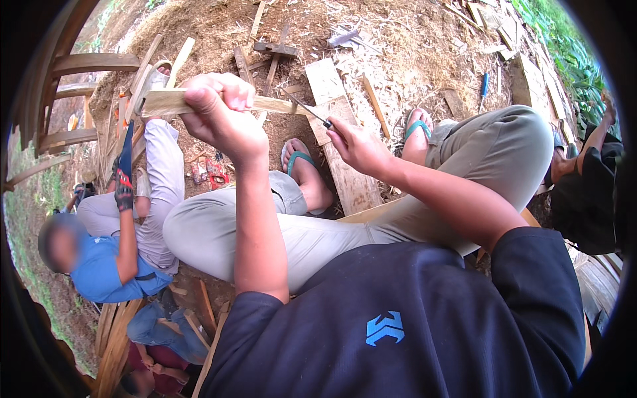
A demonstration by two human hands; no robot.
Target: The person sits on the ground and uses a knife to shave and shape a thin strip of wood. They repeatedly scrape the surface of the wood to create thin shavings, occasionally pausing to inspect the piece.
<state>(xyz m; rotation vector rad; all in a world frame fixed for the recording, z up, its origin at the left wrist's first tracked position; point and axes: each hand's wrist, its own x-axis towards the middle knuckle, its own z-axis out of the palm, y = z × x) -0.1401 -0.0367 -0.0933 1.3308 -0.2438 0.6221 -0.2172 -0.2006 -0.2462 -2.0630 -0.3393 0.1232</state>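
My left hand (229, 119) is closed around a pale wooden slat (167, 103), raised in front of me and lying roughly crosswise. One end sticks out left of the fist, and the narrower part runs right. In my right hand (358, 147) is a thin dark metal tool (304, 106), slanting up and left across the slat's right part. Whether its blade touches the wood I cannot tell, and its handle is mostly hidden by my fingers. Beneath the right end of the slat, a wooden plank (358, 189) lies on the ground between my sandalled feet.
A wooden mallet (275, 50), a hatchet-like tool (343, 37) and a blue-handled tool (484, 85) lie among shavings. At left sits a person in a blue shirt (109, 262), beside wooden frames (96, 63). More people are at lower left and far right.
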